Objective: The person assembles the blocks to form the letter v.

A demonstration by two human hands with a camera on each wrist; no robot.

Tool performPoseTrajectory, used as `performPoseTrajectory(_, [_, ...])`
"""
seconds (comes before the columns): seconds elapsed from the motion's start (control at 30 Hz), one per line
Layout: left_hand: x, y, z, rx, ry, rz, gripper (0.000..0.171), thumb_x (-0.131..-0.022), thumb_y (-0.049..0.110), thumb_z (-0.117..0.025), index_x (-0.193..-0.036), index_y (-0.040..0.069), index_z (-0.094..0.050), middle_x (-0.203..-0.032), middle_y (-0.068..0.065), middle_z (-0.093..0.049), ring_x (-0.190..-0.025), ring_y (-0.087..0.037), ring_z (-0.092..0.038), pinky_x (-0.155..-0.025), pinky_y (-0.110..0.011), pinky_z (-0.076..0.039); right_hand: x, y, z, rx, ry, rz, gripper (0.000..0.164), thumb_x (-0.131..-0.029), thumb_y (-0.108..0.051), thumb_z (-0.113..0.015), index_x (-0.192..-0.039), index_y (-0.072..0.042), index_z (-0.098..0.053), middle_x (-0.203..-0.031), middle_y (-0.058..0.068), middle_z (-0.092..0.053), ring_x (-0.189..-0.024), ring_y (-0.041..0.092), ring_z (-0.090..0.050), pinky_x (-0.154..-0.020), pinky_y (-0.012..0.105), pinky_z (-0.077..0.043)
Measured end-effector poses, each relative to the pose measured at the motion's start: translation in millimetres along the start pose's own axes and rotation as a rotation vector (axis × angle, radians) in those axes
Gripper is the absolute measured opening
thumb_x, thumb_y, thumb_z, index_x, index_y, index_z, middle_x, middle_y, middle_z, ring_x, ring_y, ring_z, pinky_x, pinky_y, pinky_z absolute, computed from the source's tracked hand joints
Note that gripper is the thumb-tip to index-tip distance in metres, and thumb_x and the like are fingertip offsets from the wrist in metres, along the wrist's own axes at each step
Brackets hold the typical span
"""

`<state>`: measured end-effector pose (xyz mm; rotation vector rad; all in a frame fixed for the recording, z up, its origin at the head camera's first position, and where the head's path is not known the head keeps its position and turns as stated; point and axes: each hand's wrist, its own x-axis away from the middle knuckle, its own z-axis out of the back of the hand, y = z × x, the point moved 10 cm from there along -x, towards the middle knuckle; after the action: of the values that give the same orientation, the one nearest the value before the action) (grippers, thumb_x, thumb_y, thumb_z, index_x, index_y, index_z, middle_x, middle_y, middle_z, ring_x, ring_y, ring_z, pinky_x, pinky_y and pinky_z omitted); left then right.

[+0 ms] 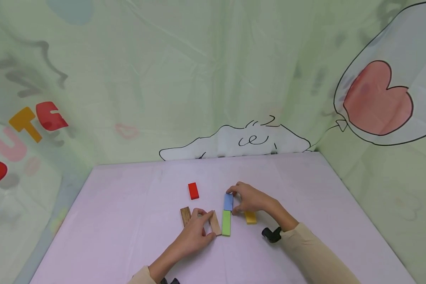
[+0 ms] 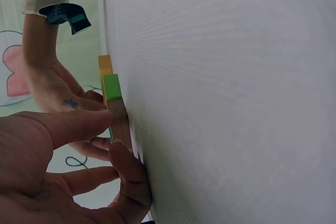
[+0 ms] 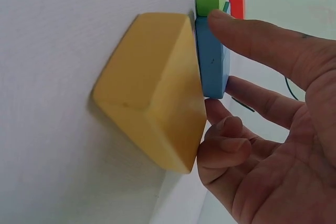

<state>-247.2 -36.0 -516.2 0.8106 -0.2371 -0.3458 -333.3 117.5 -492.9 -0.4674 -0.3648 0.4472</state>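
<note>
My left hand [image 1: 196,233] pinches a light wooden block [image 1: 215,223] between thumb and fingers. The block lies on the table, slightly slanted, its near end close to a green block [image 1: 226,223]. With thumb and fingertips, my right hand [image 1: 250,198] holds a blue block [image 1: 228,202] by its two ends. That blue block is in line with the green one, end to end at its far side. Close beside the right hand sits a yellow block [image 3: 149,77], partly hidden by the hand in the head view. A dark brown block [image 1: 185,215] lies left, partly covered by my left hand.
A red block [image 1: 193,191] lies farther back on the pale table [image 1: 127,221]. Printed fabric walls [image 1: 198,79] rise behind the table and at both sides. A black device [image 1: 271,235] is strapped at the right wrist.
</note>
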Motion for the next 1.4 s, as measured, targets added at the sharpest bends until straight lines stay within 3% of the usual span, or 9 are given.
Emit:
performPoseTrajectory(0.67, [0.3,-0.9,1.2,0.016,-0.006,0.011,0.065,-0.093,0.015,-0.079,-0.152,0.001,-0.055,-0.145,-0.020,-0.047,-0.067,-0.004,-0.051,-0.060,-0.019,-0.045,-2,1,-2,0.000,-0.022,-0.015,0.065,-0.084,-0.022,-0.091,-0.142,-0.011,-0.064,-0.126,0.011,-0.063,-0.113,0.023,-0.059,-0.106,0.046,-0.055])
performPoseTrajectory(1.0, [0.7,3.8,3.4,0.020,-0.004,-0.010,0.066,-0.091,0.011,-0.079,-0.151,-0.002,-0.055,-0.142,-0.022,-0.048,-0.068,-0.003,-0.050,-0.061,-0.018,-0.045,3,8,12,-0.025,0.018,0.018,0.066,-0.085,-0.025,-0.090,-0.143,-0.011,-0.063,-0.129,0.012,-0.064,-0.091,0.018,-0.054,-0.080,0.030,-0.050])
performPoseTrajectory(1.4, [0.2,2.4,1.9,0.019,-0.006,0.004,0.066,-0.091,0.011,-0.079,-0.151,-0.001,-0.055,-0.143,-0.022,-0.048,-0.067,-0.003,-0.050,-0.061,-0.018,-0.046,27,18,15,0.038,-0.058,0.013,0.074,-0.078,-0.036,-0.095,-0.141,-0.012,-0.064,-0.123,0.007,-0.063,-0.099,0.019,-0.055,-0.085,0.033,-0.050])
